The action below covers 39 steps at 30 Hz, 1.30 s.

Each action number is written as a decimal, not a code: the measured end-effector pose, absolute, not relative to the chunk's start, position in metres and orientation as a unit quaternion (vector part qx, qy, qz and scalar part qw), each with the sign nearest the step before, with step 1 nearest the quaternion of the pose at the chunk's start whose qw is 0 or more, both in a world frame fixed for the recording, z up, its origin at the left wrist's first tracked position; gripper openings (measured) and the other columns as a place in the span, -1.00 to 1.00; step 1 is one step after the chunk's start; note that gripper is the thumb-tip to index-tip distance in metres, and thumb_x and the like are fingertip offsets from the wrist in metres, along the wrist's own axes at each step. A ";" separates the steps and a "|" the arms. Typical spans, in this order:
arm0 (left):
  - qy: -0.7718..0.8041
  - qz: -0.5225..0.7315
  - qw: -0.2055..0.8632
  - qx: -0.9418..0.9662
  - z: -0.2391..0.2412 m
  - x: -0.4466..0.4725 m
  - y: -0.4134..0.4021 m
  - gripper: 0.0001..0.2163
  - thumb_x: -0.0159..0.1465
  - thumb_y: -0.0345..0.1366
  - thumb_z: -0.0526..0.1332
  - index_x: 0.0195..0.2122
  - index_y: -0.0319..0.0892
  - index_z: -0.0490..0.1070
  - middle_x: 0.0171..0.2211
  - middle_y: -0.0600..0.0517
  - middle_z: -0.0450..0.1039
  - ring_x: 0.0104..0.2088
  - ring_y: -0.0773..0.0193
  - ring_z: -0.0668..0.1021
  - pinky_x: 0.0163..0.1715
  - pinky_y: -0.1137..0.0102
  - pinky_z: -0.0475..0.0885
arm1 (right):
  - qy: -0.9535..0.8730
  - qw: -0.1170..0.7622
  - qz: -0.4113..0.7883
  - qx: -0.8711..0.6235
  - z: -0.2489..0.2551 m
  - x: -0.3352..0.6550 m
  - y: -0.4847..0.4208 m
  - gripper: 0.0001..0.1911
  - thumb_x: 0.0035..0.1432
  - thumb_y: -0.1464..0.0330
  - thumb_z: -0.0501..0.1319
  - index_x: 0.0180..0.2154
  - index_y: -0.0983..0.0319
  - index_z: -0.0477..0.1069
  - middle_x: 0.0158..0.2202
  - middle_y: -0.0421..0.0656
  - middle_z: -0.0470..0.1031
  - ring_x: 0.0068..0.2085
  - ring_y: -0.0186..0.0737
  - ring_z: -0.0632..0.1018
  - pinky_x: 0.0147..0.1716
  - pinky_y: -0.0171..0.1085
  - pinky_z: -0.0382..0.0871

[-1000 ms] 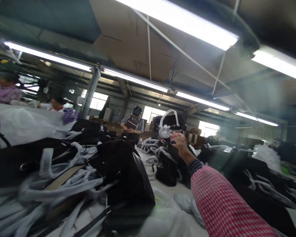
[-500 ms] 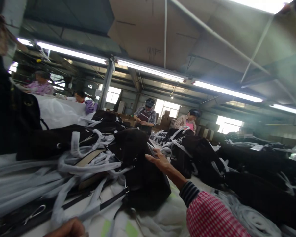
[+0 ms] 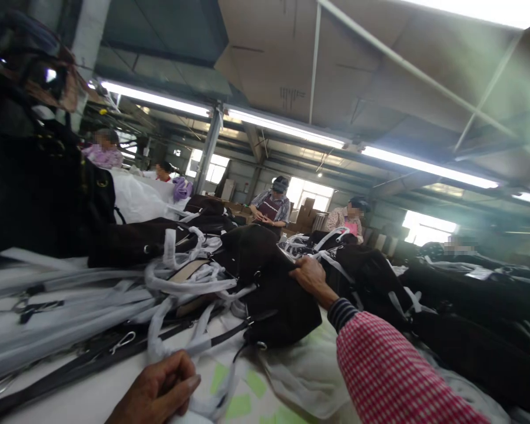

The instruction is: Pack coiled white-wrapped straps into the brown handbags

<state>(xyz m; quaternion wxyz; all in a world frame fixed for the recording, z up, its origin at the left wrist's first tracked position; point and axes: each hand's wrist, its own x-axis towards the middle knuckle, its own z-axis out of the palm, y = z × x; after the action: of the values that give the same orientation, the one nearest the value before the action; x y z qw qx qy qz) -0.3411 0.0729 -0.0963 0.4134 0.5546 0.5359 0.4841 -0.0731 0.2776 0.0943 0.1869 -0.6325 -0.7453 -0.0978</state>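
Observation:
My right hand (image 3: 311,278), below a striped cuff and red checked sleeve, is closed on the right upper edge of a black bag (image 3: 287,309). The bag lies tilted on the table, with metal rings and a strap on its near side. At the bottom, my left hand (image 3: 161,386) is curled, thumb against the fingers; whether anything is in it is hidden. Near it runs a black strap (image 3: 86,365) with a metal snap hook (image 3: 123,341). White-wrapped handles (image 3: 189,287) loop beside the bag.
Several black bags (image 3: 366,274) lie to the right, with a large dark pile (image 3: 39,176) at the left. Green paper pieces (image 3: 238,406) and translucent wrapping (image 3: 309,383) lie on the pale table (image 3: 110,386). Other people (image 3: 271,206) stand farther back.
My right hand's outstretched fingers have closed on the bag's edge. My left hand has come up farther into view at the bottom. The whole view has shifted, so things appear farther right.

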 end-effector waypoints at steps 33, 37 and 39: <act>0.385 0.501 0.302 0.713 0.029 -0.279 0.035 -0.30 0.24 0.03 0.34 0.37 -0.05 0.24 0.32 -0.19 0.33 0.17 -0.12 0.46 -0.05 0.19 0.52 | -0.750 0.415 -0.317 -0.407 0.333 0.027 0.087 -0.70 0.27 0.14 0.26 -0.29 0.23 0.60 -0.44 -0.11 0.53 -0.36 -0.09 0.50 -0.29 -0.19 0.31; 0.273 0.443 0.488 0.701 0.048 -0.237 0.021 -0.49 0.20 -0.14 0.35 0.19 -0.10 0.44 0.06 -0.09 0.55 0.07 -0.02 0.53 -0.23 0.34 0.50 | -0.768 0.325 -0.358 -0.421 0.299 -0.013 0.107 -0.73 0.34 0.24 0.23 -0.19 0.29 0.60 -0.30 -0.06 0.60 -0.25 -0.11 0.53 -0.22 -0.24 0.27; 0.282 0.395 0.542 0.686 0.036 -0.224 0.017 -0.51 0.19 -0.10 0.35 0.14 -0.13 0.49 0.01 -0.10 0.57 0.03 -0.02 0.54 -0.33 0.39 0.49 | -0.789 0.296 -0.352 -0.408 0.273 -0.035 0.119 -0.77 0.36 0.27 0.23 -0.10 0.24 0.60 -0.17 -0.09 0.63 -0.15 -0.11 0.54 -0.17 -0.26 0.25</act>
<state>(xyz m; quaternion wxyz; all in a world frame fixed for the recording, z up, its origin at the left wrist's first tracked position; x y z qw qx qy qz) -0.2241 0.0167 0.0358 0.5421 0.6861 0.2816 0.3951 -0.0354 0.1187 0.2732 0.2958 -0.4080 -0.7886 -0.3524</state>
